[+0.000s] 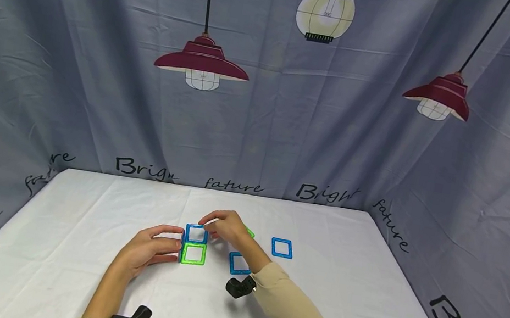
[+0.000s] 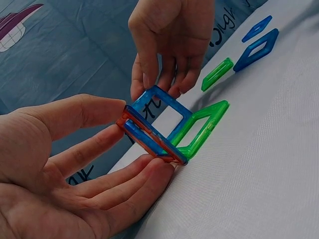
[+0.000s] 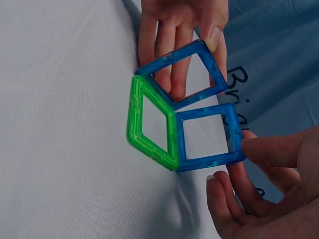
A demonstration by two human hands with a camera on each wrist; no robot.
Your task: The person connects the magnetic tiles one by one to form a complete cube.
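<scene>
my left hand (image 1: pixel 147 250) cups the tile box (image 1: pixel 194 244) at table (image 1: pixel 75 219) centre, fingers loosely spread, tips touching its left side w/o gripping. green tile (image 1: pixel 193 254) lies flat as base, blue tiles standing on it. my right hand (image 1: pixel 224 226) pinches the top blue tile (image 2: pixel 162 107). right of that: loose blue tiles (image 1: pixel 282 248) lying flat.

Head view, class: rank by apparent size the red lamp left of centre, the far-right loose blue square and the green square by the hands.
1. red lamp
2. green square and blue square: alike, no ranking.
</scene>
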